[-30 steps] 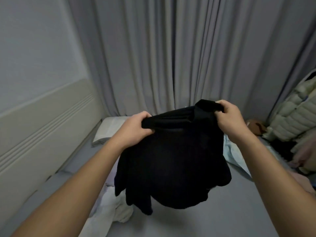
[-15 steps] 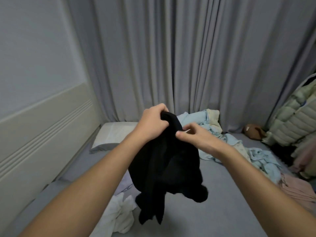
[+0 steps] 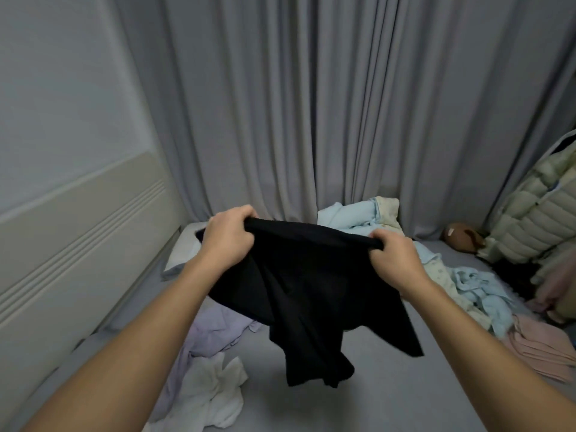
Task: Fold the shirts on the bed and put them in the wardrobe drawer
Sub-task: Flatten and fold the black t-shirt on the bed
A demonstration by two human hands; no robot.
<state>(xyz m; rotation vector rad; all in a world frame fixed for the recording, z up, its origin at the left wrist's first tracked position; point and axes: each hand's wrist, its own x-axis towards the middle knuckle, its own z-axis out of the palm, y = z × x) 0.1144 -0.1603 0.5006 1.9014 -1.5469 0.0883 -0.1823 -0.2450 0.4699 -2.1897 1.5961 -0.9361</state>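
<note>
While the black shirt (image 3: 311, 294) is held up above the bed (image 3: 389, 385), its upper edge is stretched between two bare hands. The left hand (image 3: 229, 241) is curled round the left end of that edge, fingers wrapped over the cloth. The right hand (image 3: 394, 260) is closed on the right end in the same way, knuckles toward the camera. Between the hands the edge is pulled into a slightly sagging line; below it the cloth hangs in loose, uneven folds, clear of the grey sheet, with a point of fabric trailing to the right.

Other garments are seen on the bed. A lilac garment (image 3: 212, 332) lies crumpled at near left, partly beneath the hanging shirt in the view. A white garment (image 3: 212, 397) is bunched just nearer than it, touching it. A heap of light blue and cream clothes (image 3: 467, 291) runs along the far right side, from the curtain toward the near right. A pink garment (image 3: 542, 347) is laid at its near end. A pillow (image 3: 184, 251) is noted at far left, behind the left hand.

Grey curtains (image 3: 311, 104) cover the far wall. A cream padded headboard (image 3: 78, 232) lines the left wall. A pale quilted jacket (image 3: 536, 219) hangs at right, and a brown soft object (image 3: 461, 236) sits beside it; its kind cannot be told.
</note>
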